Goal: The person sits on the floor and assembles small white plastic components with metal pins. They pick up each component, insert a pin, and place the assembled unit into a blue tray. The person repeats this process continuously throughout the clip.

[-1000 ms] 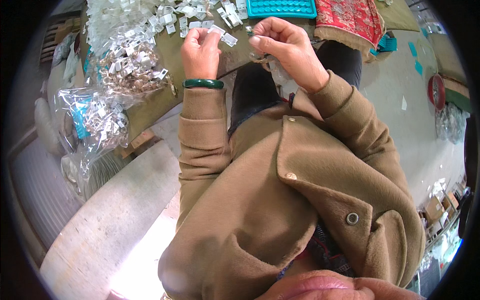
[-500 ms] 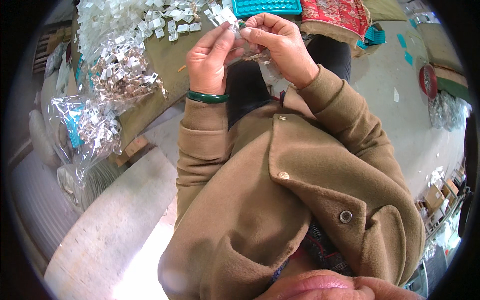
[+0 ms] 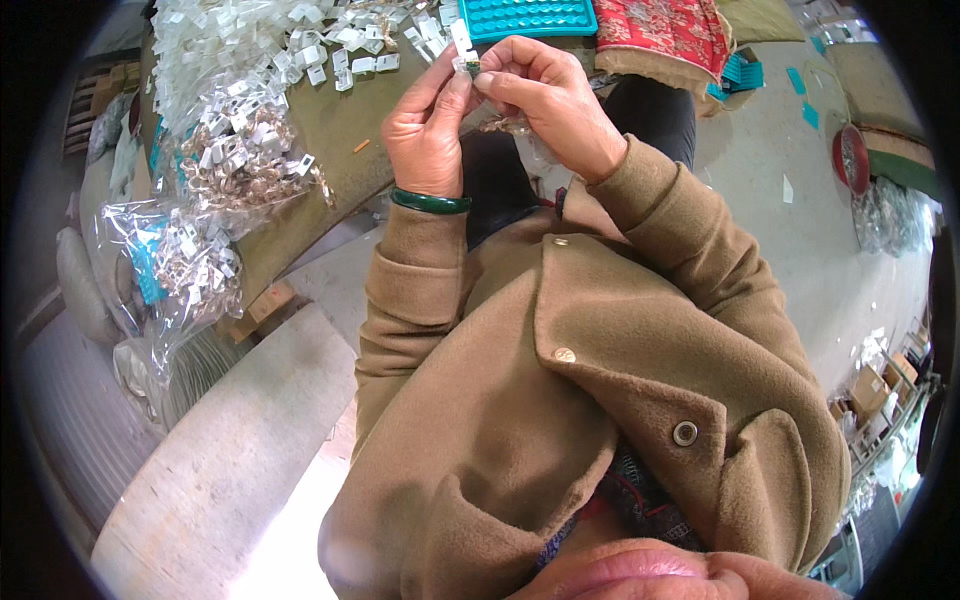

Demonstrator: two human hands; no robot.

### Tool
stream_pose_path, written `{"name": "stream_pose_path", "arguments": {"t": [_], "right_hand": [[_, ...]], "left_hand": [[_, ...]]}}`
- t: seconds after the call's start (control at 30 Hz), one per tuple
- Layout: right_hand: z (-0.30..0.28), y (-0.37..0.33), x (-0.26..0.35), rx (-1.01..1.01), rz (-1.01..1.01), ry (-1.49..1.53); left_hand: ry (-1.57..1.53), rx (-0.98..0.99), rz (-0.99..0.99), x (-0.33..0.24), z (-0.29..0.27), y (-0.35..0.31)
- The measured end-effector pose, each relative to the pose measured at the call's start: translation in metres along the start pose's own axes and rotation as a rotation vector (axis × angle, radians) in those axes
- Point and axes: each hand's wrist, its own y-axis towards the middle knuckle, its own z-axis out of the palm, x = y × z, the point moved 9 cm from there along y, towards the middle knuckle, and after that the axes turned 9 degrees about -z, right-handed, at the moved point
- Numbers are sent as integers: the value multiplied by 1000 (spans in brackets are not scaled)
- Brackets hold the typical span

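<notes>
Above my lap, my left hand [image 3: 428, 135] pinches a small white plastic housing [image 3: 463, 42] between thumb and fingers; its long end points up past the fingertips. My right hand [image 3: 562, 105] meets it from the right, thumb and index finger closed at a tiny part with a green patch [image 3: 474, 68] against the housing's lower end. Whether that part sits inside the housing I cannot tell. Beneath the right fingers hang brownish wires in clear plastic [image 3: 512, 126], partly hidden. Loose white housings [image 3: 345, 40] lie on the table just left of my hands.
A heap of translucent white pieces [image 3: 205, 55] covers the table's far left. Nearer are clear bags of white parts with brownish cords [image 3: 240, 150] and white parts [image 3: 195, 262]. A turquoise tray [image 3: 530, 18] lies beyond my hands, beside a red patterned cushion [image 3: 660, 35].
Both hands have stayed together while my left hand shifted slightly right. The white housing now stands more upright, and the green-patched part shows more clearly between the fingertips.
</notes>
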Motion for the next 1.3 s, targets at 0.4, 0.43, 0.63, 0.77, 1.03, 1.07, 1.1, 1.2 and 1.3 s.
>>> {"name": "stream_pose_path", "arguments": {"t": [0.4,0.43,0.63,0.77,1.03,1.07,1.1,1.2,1.3], "right_hand": [[-4,8,14,13,-168,-361],[-4,9,12,24,-161,-367],[-9,11,3,-35,-118,-189],[-4,10,6,48,-162,-317],[-4,9,15,14,-107,27],[-9,8,9,-52,-31,135],[-10,8,6,-74,-8,169],[-8,11,4,-48,-55,164],[-2,14,7,33,-188,232]], "left_hand": [[206,-123,112,-1,2,-6],[327,-128,153,-5,4,-6],[138,-95,-24,2,2,-4],[157,-179,-167,4,-4,-6],[18,-185,-312,-1,-14,-8],[-38,-209,-332,1,-15,-9],[-124,-158,-371,3,-11,-8],[-357,-57,-472,8,0,-9],[-537,-65,-537,14,3,-9]]}}
